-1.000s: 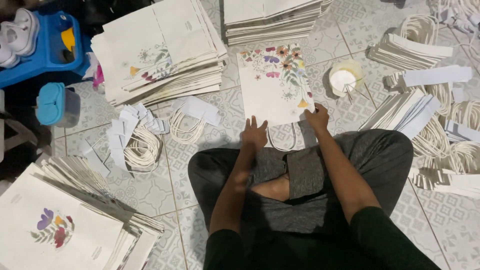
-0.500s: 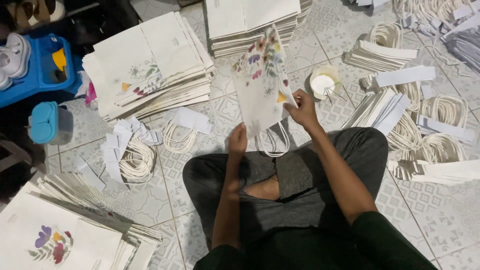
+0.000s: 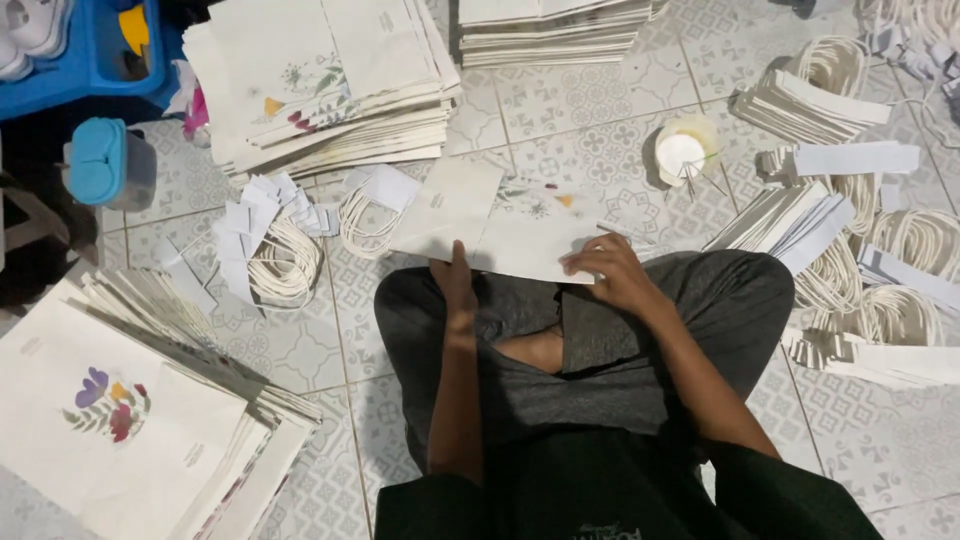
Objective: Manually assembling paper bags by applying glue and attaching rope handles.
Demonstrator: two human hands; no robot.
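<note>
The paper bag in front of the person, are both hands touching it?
Yes, the left hand grips the near edge of the paper bag and the right hand rests on it.
</note>
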